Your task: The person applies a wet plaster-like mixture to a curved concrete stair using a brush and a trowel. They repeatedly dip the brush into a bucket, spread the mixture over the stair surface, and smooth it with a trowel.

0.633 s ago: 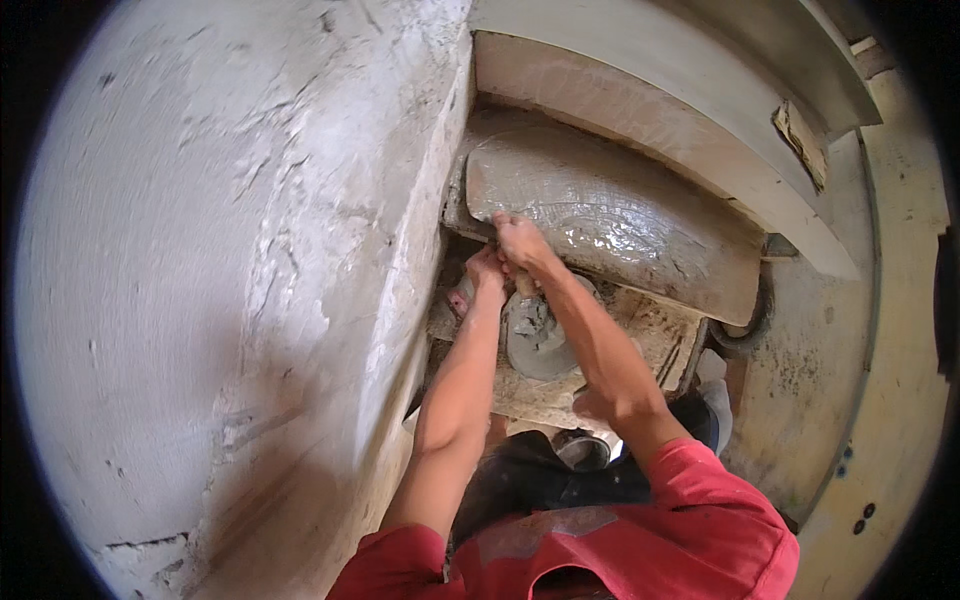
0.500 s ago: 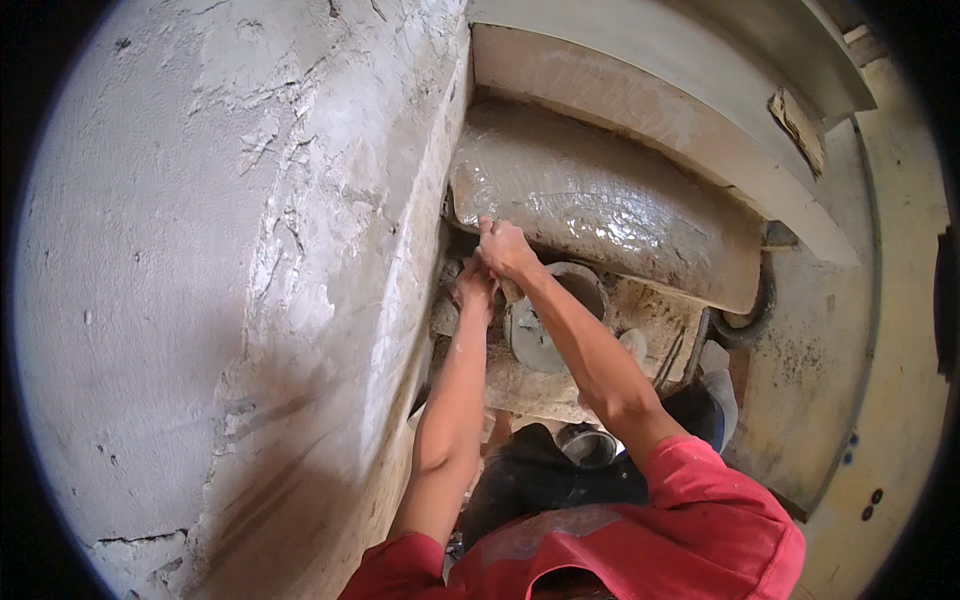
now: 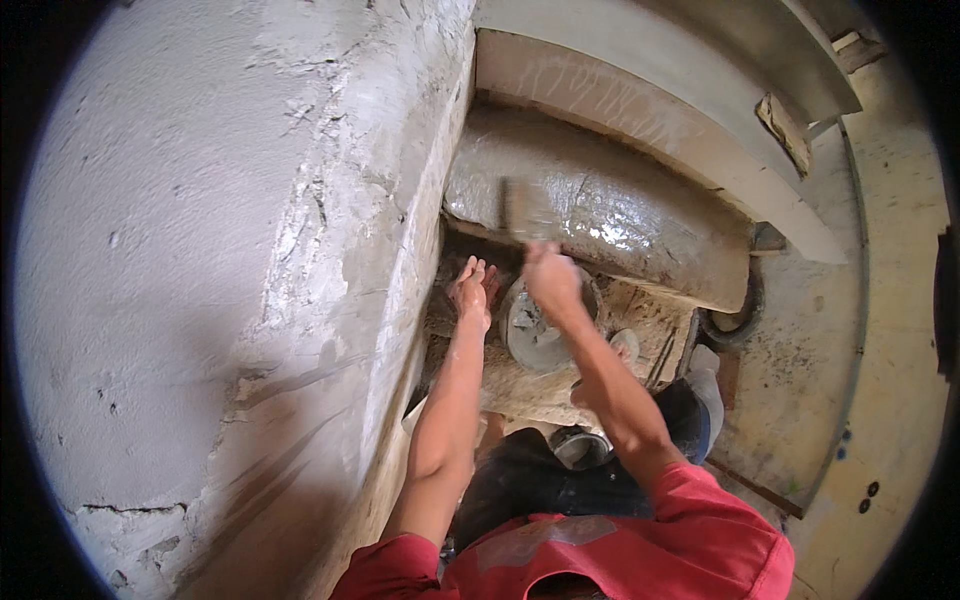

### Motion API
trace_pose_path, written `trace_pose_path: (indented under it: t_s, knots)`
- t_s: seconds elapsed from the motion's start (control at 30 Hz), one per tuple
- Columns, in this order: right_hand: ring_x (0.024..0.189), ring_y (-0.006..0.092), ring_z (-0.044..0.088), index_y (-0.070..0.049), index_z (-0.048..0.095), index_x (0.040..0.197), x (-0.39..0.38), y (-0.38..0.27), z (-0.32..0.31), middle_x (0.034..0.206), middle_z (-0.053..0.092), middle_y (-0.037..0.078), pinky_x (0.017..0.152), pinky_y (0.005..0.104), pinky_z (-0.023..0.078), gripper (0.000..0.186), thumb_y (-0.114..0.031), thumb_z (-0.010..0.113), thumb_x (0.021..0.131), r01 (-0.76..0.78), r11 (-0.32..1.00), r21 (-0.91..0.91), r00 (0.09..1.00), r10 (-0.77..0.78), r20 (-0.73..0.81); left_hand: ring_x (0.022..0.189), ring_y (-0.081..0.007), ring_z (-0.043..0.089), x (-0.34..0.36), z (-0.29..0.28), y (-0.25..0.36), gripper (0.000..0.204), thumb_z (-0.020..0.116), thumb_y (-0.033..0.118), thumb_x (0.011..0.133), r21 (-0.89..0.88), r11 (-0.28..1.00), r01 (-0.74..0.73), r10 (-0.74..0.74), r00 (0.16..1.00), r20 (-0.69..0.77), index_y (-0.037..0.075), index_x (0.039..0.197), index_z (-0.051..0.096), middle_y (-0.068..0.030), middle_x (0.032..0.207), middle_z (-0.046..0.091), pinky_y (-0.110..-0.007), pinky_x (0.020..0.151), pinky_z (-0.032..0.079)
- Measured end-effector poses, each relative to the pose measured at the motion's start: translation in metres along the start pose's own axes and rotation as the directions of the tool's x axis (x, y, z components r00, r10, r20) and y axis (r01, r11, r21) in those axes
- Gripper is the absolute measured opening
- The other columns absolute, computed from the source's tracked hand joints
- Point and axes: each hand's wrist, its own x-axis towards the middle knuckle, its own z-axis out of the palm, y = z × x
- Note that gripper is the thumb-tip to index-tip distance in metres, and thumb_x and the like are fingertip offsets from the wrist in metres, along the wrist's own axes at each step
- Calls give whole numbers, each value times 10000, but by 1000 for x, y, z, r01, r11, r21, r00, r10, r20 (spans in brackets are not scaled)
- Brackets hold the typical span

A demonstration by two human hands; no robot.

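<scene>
A wide, flat brush (image 3: 522,208), blurred by motion, is gripped by my right hand (image 3: 552,280). Its head lies over the wet, shiny cement step (image 3: 640,200), left of the step's middle. Just below the step's front edge, my left hand (image 3: 475,285) hangs free with its fingers stretched apart, holding nothing. A round container of grey mix (image 3: 530,335) stands under my right wrist, which partly covers it.
Rough plastered wall (image 3: 210,250) rises close along my left. Behind the wet step stands a pale riser (image 3: 600,85) with wet streaks. A small metal pot (image 3: 580,447) is by my legs. A rounded dark rim (image 3: 735,322) shows at the step's right end.
My hands were together at the step's left front corner. They have parted: the right has moved rightward with the brush over the step, and the left has opened. Wet streaks now show on the riser.
</scene>
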Motion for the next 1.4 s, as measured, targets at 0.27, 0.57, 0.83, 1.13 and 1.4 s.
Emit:
trace_pose_path:
  t_s: [0.27,0.57,0.83,1.13,1.4]
  knots:
    - [942,520,721,95,629,1041,-4,-108,57,974,715,366,854,615,567,545,-408,428,1091,74,975,209,996,-81,26,1278,-180,655,-26,-78,-26,463,433,268,1133,-210,965,160,-184,978,-101,126,1571,482,-68,1501,596,-337,984,571]
    - [1006,489,698,-60,730,1180,65,26,-2,1049,724,285,896,568,558,368,-298,540,973,101,995,-14,994,-101,-46,1318,-271,627,-82,-66,-28,536,588,201,1086,18,996,92,-86,976,-199,62,1583,444,-113,1545,551,-393,1039,546]
    - [1198,559,604,104,664,1195,45,136,-29,1194,657,397,1019,578,469,617,-457,436,1074,-279,919,279,931,330,-158,1518,-281,418,-30,23,-5,665,597,142,1060,137,988,-72,61,995,83,49,1650,306,-174,1686,360,-407,1236,353]
    - [952,455,701,147,650,1130,24,280,-97,1013,721,305,863,541,517,665,-469,405,1074,-450,706,547,771,616,-160,1423,-337,534,-57,24,-8,570,568,220,1064,721,686,-96,157,987,-18,31,1587,440,-248,1545,527,-398,1173,410]
    - [528,246,590,-2,553,978,149,177,-92,673,569,105,486,431,501,523,-502,443,1083,-349,604,716,905,415,91,1171,-468,649,-52,26,-63,499,494,324,1095,946,287,-152,350,936,44,108,1544,527,-243,1270,710,-530,998,500]
